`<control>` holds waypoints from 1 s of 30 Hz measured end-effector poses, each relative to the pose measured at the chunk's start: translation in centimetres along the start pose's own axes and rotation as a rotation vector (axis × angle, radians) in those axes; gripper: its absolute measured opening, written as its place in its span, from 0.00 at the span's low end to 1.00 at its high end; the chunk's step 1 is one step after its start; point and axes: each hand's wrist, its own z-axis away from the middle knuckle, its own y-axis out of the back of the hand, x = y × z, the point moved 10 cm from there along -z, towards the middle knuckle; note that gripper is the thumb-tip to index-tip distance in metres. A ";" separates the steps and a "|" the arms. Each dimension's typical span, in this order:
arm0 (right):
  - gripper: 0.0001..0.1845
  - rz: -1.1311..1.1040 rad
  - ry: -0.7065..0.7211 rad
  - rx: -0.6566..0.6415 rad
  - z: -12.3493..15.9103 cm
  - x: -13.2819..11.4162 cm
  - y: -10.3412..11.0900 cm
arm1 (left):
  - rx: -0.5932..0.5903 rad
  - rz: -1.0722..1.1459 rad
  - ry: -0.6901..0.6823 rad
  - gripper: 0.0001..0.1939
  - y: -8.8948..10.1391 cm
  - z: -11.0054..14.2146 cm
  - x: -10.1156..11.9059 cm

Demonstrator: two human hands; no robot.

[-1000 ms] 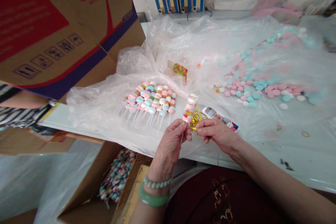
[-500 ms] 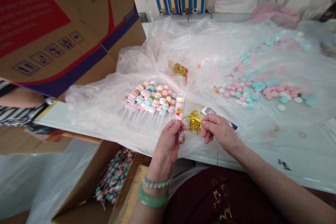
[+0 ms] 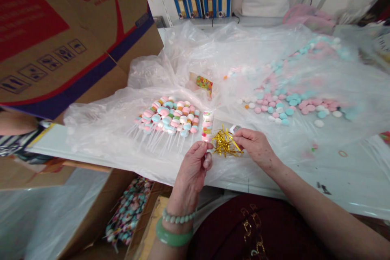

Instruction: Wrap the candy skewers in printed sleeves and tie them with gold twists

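Between the thumb and fingers of my left hand [image 3: 195, 160] is a wrapped candy skewer [image 3: 207, 124], upright, with pink, white and yellow pieces in a clear printed sleeve. My right hand [image 3: 254, 146] is closed in a pinch at the right side of a small pile of gold twist ties [image 3: 224, 142], on one gold twist tie [image 3: 235, 144]. Left of the skewer lies a heap of unwrapped candy skewers [image 3: 170, 117], their white sticks pointing toward me.
Loose pastel candies [image 3: 280, 107] lie at the right on and under clear plastic sheeting [image 3: 243, 48]. A large cardboard carton [image 3: 76, 28] stands at the left. Below the table edge, an open box [image 3: 91, 211] contains wrapped candies. A small colourful packet [image 3: 203, 83] lies behind the skewers.
The view has shifted slightly, moving the scene left. My right hand has turned a little over the gold pile and pinches a tie there. My left hand still holds the wrapped skewer upright.
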 end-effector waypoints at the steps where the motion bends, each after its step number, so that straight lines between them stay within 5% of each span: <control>1: 0.09 -0.067 -0.050 -0.018 0.0 0.5 -0.2 | -0.002 0.003 0.003 0.17 0.0 0.0 0.0; 3: 0.09 -0.116 -0.082 -0.020 -0.2 1.0 -0.1 | -0.001 0.013 0.009 0.18 0.0 -0.1 -0.1; 9: 0.08 0.174 0.163 0.131 0.2 -1.9 2.1 | 0.053 -0.055 0.015 0.18 0.5 0.0 -0.1; 14: 0.09 0.076 0.280 -0.066 1.6 -4.5 -2.7 | 0.111 -0.144 0.013 0.13 0.4 0.1 -0.7; 17: 0.12 0.166 0.359 -0.021 2.0 -5.0 -4.5 | 0.109 -0.168 0.007 0.12 -0.3 0.3 -1.3; 30: 0.08 0.182 0.234 0.164 1.7 -2.7 -3.3 | 0.051 -0.030 -0.048 0.16 -1.9 0.7 -1.7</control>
